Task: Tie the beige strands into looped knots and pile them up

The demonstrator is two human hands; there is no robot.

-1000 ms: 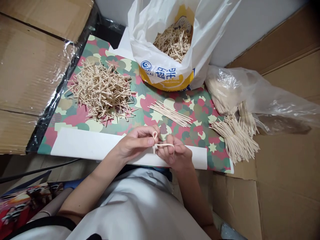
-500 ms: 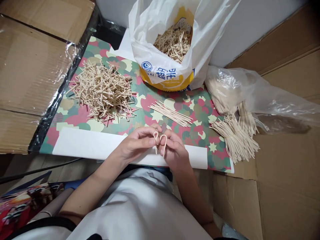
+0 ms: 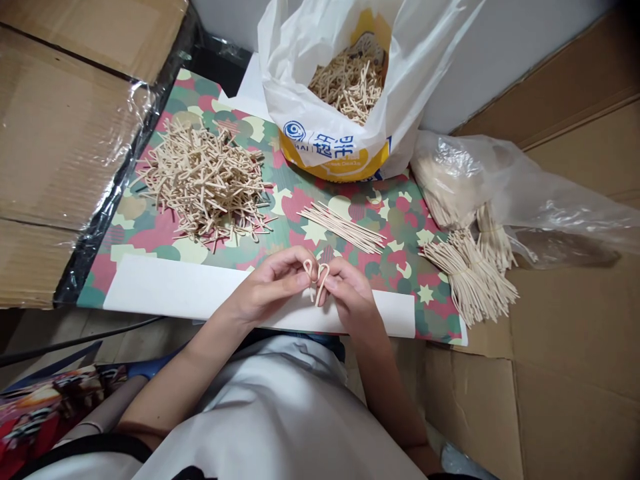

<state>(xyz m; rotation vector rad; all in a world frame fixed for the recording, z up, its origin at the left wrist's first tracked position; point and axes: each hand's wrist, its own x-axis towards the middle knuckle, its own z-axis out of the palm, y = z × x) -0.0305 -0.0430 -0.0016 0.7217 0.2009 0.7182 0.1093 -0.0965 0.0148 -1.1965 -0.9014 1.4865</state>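
My left hand (image 3: pixel 274 283) is closed, pinching one side of a thin pale stick (image 3: pixel 321 293) that is bent into two loops. On its other side my right hand (image 3: pixel 349 288) pinches the same stick between thumb and fingers. Both hands meet over the white strip at the near edge of the patterned board. Just beyond them lies a small row of straight sticks (image 3: pixel 343 228). Farther left is a heap of bent, looped sticks (image 3: pixel 205 183). Where the fingers cover the stick, its shape is hidden.
A white plastic bag (image 3: pixel 330 143) full of bent sticks stands at the back. Bundles of straight sticks (image 3: pixel 473 277) lie at the right by a clear plastic bag (image 3: pixel 460 167). Cardboard boxes (image 3: pixel 65 127) flank the board (image 3: pixel 400 200) on the left, with more cardboard (image 3: pixel 575 333) on the right.
The right hand has shifted slightly left, and the right loop of the stick has come closer to the left loop. Both hands keep their pinch.
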